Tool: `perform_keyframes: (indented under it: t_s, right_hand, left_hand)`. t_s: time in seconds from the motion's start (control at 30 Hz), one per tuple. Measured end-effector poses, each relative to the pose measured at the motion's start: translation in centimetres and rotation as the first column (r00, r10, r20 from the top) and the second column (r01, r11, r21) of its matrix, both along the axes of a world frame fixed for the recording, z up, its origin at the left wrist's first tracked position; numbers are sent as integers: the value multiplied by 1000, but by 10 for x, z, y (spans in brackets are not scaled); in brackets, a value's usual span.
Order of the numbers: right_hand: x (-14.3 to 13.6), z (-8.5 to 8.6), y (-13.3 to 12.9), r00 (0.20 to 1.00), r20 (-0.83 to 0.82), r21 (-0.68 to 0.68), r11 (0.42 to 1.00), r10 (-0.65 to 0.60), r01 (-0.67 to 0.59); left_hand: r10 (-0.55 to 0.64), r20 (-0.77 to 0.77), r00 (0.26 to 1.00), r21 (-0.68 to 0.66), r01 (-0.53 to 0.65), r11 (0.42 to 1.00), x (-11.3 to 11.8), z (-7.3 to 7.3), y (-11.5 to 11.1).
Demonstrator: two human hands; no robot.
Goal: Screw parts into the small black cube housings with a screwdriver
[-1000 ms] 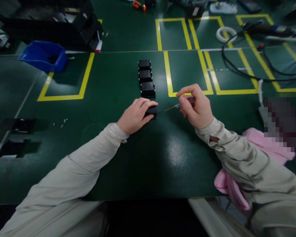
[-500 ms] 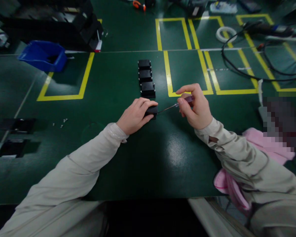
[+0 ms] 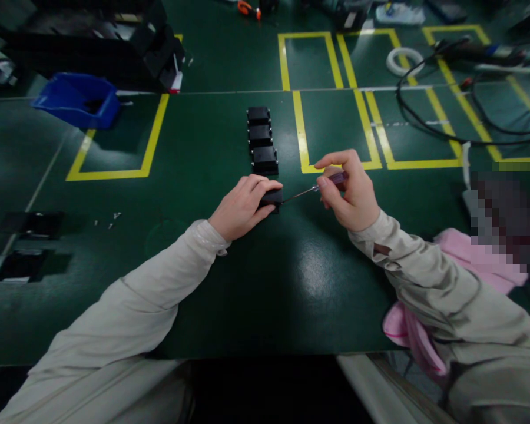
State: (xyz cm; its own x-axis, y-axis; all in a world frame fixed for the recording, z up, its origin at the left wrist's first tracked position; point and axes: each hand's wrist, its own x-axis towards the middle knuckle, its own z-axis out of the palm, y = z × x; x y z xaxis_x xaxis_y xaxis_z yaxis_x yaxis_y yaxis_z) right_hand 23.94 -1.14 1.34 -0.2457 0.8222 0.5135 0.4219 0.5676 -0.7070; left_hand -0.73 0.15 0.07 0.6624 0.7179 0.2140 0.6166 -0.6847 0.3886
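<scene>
My left hand [image 3: 246, 206] is closed around a small black block [image 3: 272, 198] and holds it on the green table; the fingers cover much of it. In my right hand [image 3: 351, 191] is a screwdriver [image 3: 337, 178] with a purplish handle, gripped between thumb and fingers. Its thin shaft points left, and the tip meets the right side of the block. Just beyond, three similar black blocks [image 3: 264, 158] stand in a row, with small shiny screws at their sides. A few loose screws [image 3: 116, 216] lie to the left of my left hand.
A blue bin [image 3: 79, 100] and a black rack [image 3: 97, 47] stand at the back left. Dark flat parts [image 3: 24, 265] lie at the far left. To the right are a tape roll [image 3: 405, 61], a cable [image 3: 401, 106] and a pink cloth [image 3: 415, 335].
Hardly anything differs. Both hands, the block and the screwdriver keep their places; the screwdriver handle looks very slightly turned.
</scene>
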Motion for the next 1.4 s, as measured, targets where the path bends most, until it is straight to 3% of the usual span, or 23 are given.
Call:
perform_keyframes:
  t_s: [1.4]
  right_hand:
    - [0,2,0,1000,2,7,1000,9,-9]
  left_hand:
    - [2,5,1000,-13,-2,1000,0,0,0]
